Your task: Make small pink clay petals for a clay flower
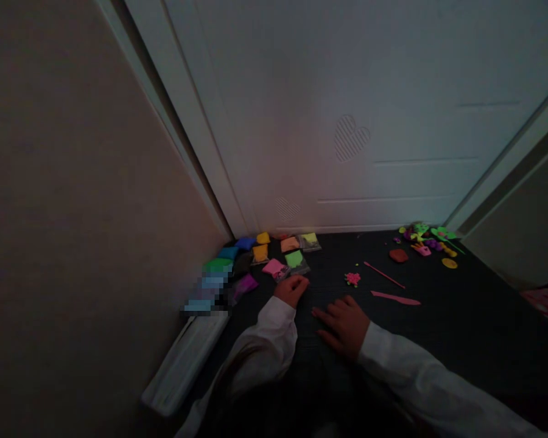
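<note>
One dark table (461, 328) is abutting a white panel (274, 121); left hand (291, 291) is sitting curled by packets (273, 267), can't tell if pinching; right hand (346, 326) is sitting spread.

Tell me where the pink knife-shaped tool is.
In the head view, the pink knife-shaped tool lies right of the right hand, just below the thin pink stick.

Left hand (292, 291): curled, near the pink packet (274, 267)
Right hand (346, 326): spread over the dark surface (461, 322)
Other packets (260, 253): surface's far left corner
Colourful pieces (433, 244): far right corner
</note>
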Tool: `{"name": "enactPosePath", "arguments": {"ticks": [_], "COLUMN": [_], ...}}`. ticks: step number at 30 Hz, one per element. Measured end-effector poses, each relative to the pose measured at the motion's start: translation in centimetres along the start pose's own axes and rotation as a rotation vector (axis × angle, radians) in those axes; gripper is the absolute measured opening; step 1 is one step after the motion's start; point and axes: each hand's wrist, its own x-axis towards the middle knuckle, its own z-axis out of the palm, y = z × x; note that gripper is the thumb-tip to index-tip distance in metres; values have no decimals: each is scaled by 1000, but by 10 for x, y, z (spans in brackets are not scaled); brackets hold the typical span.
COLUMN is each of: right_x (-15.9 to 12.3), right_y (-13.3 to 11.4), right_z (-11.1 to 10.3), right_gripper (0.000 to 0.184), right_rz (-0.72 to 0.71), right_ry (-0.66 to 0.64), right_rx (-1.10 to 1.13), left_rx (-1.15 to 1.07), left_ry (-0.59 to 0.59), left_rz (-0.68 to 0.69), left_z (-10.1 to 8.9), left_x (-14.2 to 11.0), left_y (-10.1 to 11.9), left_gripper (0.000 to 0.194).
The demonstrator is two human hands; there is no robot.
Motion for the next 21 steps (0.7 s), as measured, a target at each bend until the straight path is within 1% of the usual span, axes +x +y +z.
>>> {"name": "enactPosePath", "arguments": {"ticks": [2, 5, 6, 9, 10, 13, 14, 18, 21], "right_x": [0, 1, 1, 2, 2, 2, 2, 2, 1], "right_y": [1, 2, 3, 3, 3, 2, 2, 2, 1], "right_z": [-1, 4, 6, 11, 12, 11, 10, 8, 3], "right_gripper": [42, 42, 42, 45, 46, 46, 46, 49, 50], "right_rz": [-14, -91, -79, 23, 26, -48, -53, 38, -36], "right_ry": [0, -45, -45, -7, -9, -63, -72, -38, -72], "right_rx": [2, -2, -7, -26, -29, -30, -32, -57, -40], "left_rx": [3, 15, 13, 10, 15, 31, 27, 2, 15], "left_ry": [8, 12, 6, -27, -34, -40, -47, -79, -81], "left_rz": [-5, 3, 10, 37, 40, 35, 43, 84, 80], "left_z": [0, -1, -2, -3, -4, -4, -4, -4, -5], "left_x": [0, 0, -1, -2, -2, -2, -2, -2, -2], "left_y": [1, 2, 2, 3, 3, 2, 2, -1, -1], "left_gripper": [29, 29, 29, 29, 29, 30, 30, 31, 31]}}
